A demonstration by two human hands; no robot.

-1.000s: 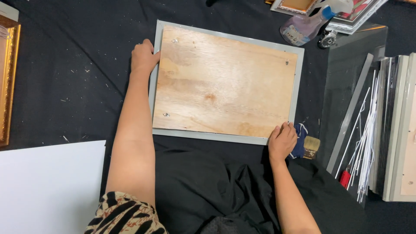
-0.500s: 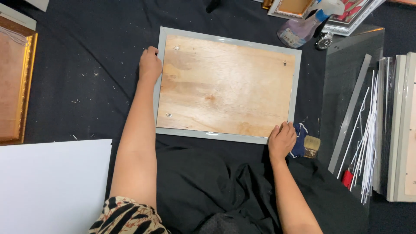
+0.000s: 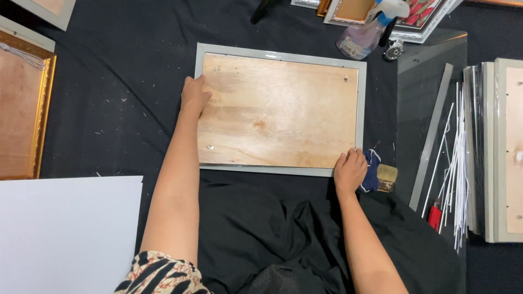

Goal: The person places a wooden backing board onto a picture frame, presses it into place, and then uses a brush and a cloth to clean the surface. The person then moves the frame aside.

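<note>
Grey frame [image 3: 279,52], plywood back up

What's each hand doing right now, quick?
Left hand: laid flat on the left edge of the wooden-backed frame, no closed grip.
Right hand: resting on the frame's lower right corner, fingers bent, nothing clearly held.

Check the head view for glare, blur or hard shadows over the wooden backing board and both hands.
Head view: even, soft light, no hard shadows; the wooden backing board and grey frame are sharp, with small glints along the frame's top edge; the left hand and right hand show no motion blur; the glass sheet at right reflects faintly.
</note>
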